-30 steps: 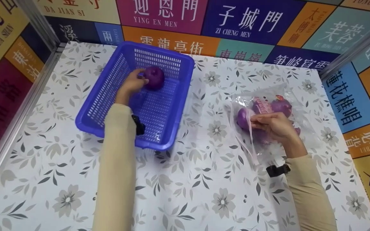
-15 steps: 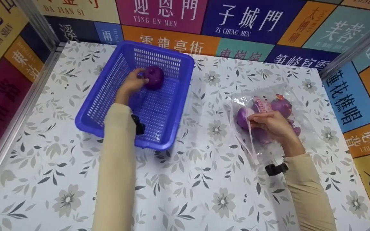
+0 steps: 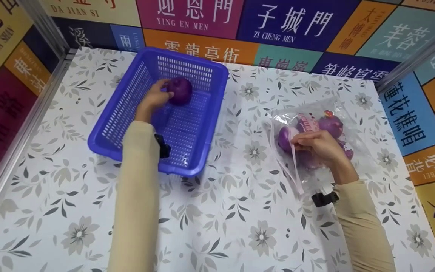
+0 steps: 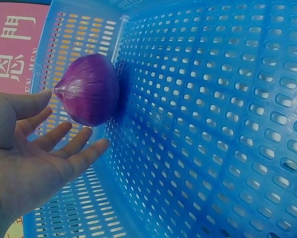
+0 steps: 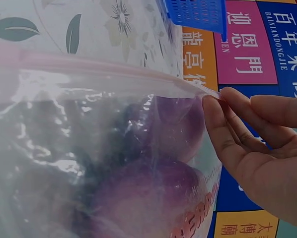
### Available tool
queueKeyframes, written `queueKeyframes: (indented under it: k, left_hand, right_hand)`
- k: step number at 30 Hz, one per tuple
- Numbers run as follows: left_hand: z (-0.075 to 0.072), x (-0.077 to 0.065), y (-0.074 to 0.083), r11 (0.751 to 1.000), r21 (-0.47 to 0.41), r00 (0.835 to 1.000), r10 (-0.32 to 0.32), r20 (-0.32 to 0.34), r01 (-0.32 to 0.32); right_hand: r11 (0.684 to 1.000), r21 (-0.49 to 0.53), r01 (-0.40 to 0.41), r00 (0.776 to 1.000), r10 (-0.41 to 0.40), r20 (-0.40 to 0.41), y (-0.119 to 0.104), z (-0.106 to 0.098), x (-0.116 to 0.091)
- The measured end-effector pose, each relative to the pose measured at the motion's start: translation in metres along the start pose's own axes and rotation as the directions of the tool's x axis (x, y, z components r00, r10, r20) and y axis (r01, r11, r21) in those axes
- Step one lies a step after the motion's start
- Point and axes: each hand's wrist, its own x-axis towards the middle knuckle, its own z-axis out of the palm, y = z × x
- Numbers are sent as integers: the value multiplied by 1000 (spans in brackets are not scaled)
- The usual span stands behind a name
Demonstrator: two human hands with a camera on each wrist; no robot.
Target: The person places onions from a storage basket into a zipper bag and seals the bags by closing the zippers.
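Observation:
Inside a blue plastic basket, a purple onion rests on the floor near the far end. My left hand reaches in beside it. In the left wrist view the fingers are spread and loosely bent under the onion, and the thumb is by its pointed tip; whether they touch cannot be told. My right hand pinches the pinkish rim of a clear zip bag between thumb and fingertips. Several purple onions lie in the bag.
A white table with a grey flower pattern lies under everything. Panels with printed characters wall it in at the back and both sides. Black wrist cameras sit on both sleeves.
The onion has shifted very slightly to the left in the basket, along with the left hand. My right hand has moved slightly left and keeps its pinch on the bag's rim.

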Motion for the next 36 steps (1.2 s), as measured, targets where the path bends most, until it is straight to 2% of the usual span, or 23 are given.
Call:
queueKeyframes:
  k: [6, 14, 19, 26, 36]
  left_hand:
    - [2, 1, 0, 1000, 15, 1000, -1, 9, 1]
    - [5, 0, 4, 999, 25, 999, -30, 36, 29]
    - [7, 0, 5, 999, 24, 998, -25, 53, 24]
    - [12, 1, 5, 998, 34, 998, 41, 49, -43]
    - [16, 1, 7, 1000, 15, 996, 13, 88, -14]
  right_hand:
    - [999, 38, 8, 1000, -8, 5, 0, 0, -1]
    - [1000, 18, -8, 1000, 8, -7, 1, -3, -2]
    - [1000, 19, -5, 1000, 5, -7, 2, -3, -2]
    - [988, 153, 12, 1000, -16, 21, 3, -2, -3]
    - [992, 126, 0, 1000, -2, 16, 2, -2, -3]
